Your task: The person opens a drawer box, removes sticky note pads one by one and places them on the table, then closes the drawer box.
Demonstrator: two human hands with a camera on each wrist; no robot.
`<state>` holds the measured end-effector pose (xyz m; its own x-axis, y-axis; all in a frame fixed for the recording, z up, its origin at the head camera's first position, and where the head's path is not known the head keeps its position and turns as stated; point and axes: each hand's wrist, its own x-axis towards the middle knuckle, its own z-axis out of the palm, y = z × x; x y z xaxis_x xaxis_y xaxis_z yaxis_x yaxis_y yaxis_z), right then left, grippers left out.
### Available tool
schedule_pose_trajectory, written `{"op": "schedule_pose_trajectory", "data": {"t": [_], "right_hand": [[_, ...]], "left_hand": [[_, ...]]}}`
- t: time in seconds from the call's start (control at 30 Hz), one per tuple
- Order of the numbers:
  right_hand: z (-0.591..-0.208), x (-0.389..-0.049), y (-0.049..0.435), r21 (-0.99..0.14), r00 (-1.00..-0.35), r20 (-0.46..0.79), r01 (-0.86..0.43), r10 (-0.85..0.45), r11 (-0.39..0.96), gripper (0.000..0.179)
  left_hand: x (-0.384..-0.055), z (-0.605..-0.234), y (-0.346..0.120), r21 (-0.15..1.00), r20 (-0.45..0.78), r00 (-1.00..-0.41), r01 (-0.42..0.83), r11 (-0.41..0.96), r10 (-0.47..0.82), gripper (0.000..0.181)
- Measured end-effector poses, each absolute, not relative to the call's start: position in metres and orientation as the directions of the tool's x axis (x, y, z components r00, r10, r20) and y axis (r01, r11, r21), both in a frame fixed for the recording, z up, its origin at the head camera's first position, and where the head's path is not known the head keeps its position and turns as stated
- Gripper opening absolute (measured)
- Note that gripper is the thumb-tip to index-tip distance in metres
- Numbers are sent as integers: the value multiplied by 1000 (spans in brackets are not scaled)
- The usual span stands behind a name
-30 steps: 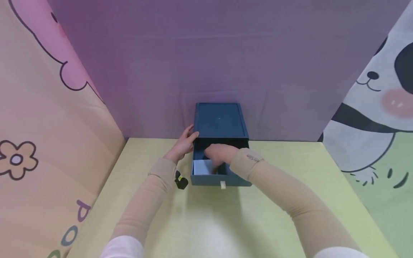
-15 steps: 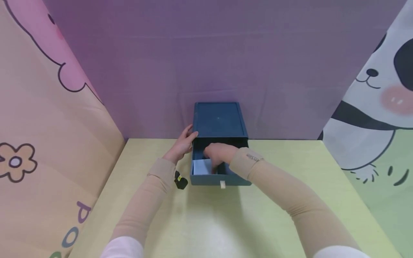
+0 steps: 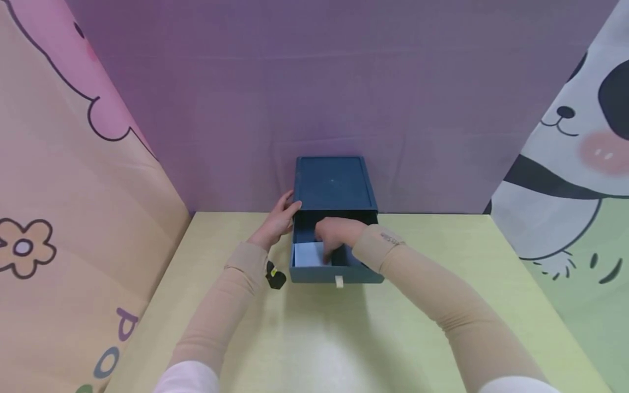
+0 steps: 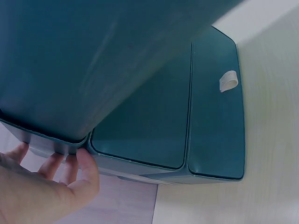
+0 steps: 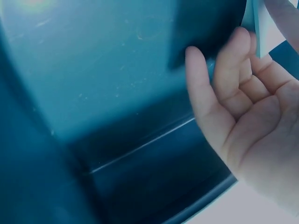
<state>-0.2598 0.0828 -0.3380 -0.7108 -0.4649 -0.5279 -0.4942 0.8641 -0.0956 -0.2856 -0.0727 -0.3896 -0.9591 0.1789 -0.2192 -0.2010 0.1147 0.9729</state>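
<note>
A dark blue drawer cabinet (image 3: pixel 332 183) stands against the back wall, its top drawer (image 3: pixel 314 275) pulled out. My left hand (image 3: pixel 279 221) rests at the cabinet's left side; in the left wrist view, its fingertips touch the side edge beside the open drawer. My right hand (image 3: pixel 336 234) reaches down into the drawer. There it pinches a flat white piece, like a card or box (image 3: pixel 309 255), between thumb and fingers; in the right wrist view only a corner of this white piece (image 5: pixel 268 32) shows, with the thumb partly out of frame.
A small black object with a yellow mark (image 3: pixel 275 275) lies on the pale table (image 3: pixel 314 338) left of the drawer. A light pull tab (image 4: pixel 229 81) sticks out from a lower drawer front. Purple cloth (image 3: pixel 314 98) hangs behind; printed cloths stand on both sides.
My right hand has shifted slightly right inside the drawer, and more of the white piece shows beside it. The left hand stays at the cabinet's side.
</note>
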Motion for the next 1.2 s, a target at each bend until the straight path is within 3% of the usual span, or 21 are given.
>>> {"op": "schedule_pose_trajectory", "data": {"t": [0.07,0.27,0.43,0.53,0.67,0.87,1.2], "right_hand": [[-338,-261,84,-96,-704,-540,-493,-461,865,20],[-338,-266,87,-87,-693,-595,-446,-406,891,32],[-338,-272,88,-125,-689,-648,-325,-325,937,18],[-336,-272,90,-177,-685,-663,-250,-303,952,10],[-332,-272,92,-255,-682,-668,-166,-297,953,16],[-326,-271,95,-334,-681,-667,-89,-302,938,10],[-315,-270,99,-481,-697,-641,38,-322,876,18]], "left_hand": [[-285,-390,-73,973,-219,-959,-202,112,181,61],[-284,-391,-72,971,-230,-957,-213,108,176,61],[-283,-392,-71,970,-233,-957,-218,103,170,61],[-283,-393,-71,970,-234,-957,-219,102,172,61],[-284,-393,-71,971,-233,-957,-218,102,171,61],[-282,-389,-71,970,-235,-957,-219,109,171,60],[-289,-393,-71,968,-241,-958,-225,114,155,60]]}}
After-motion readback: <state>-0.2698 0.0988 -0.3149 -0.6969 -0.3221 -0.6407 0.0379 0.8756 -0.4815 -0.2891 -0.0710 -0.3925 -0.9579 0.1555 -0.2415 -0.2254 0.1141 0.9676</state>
